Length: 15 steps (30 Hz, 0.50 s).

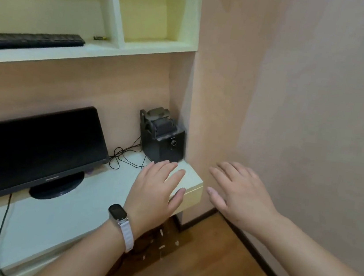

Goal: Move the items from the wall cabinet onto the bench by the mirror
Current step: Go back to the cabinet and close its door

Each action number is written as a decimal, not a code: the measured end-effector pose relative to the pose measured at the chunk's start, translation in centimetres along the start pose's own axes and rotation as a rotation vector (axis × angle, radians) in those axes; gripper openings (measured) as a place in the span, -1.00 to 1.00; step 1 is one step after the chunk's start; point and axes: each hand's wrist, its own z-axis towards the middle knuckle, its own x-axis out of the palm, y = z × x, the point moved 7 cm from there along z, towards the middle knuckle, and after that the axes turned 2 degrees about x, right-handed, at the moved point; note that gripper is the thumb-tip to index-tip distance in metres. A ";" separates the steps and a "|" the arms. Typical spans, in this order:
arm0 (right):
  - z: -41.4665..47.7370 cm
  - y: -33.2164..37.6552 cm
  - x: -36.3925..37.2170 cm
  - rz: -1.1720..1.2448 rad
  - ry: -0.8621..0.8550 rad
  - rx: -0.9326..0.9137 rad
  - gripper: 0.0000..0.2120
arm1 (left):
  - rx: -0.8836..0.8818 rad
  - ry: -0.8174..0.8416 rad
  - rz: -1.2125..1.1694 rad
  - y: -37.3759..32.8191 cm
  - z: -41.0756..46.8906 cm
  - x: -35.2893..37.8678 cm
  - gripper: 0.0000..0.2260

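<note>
Both hands are spread, fingers straight and holding nothing. The left hand (155,190) is over the right corner of the smooth white desk (61,221), and the right hand (238,191) is past the desk's end, in the free space before the pinkish wall (319,109). A boxy black device (163,140) fills the back corner, thin cables (125,156) looping beside it and a glossy monitor (33,148) further left. Up in the pale-yellow wall cabinet (156,47) lie a flat black keyboard (34,40) and a small battery (100,38) just right of it. Below is a wooden floor (205,268).

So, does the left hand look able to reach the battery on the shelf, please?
Probably yes: the left hand is empty, and the battery lies uncovered on the open shelf.
</note>
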 end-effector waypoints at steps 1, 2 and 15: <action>1.0 -0.1 0.2 0.004 -0.003 0.001 -0.54 | -0.006 -0.005 -0.013 0.7 0.7 0.1 -0.65; 2.0 -0.2 0.5 0.003 -0.003 -0.001 -0.54 | -0.006 -0.014 -0.022 1.4 1.4 0.2 -0.65; 14.6 -6.8 6.7 0.098 -0.079 -0.054 -0.53 | -0.071 -0.054 0.078 6.9 12.7 4.6 -0.65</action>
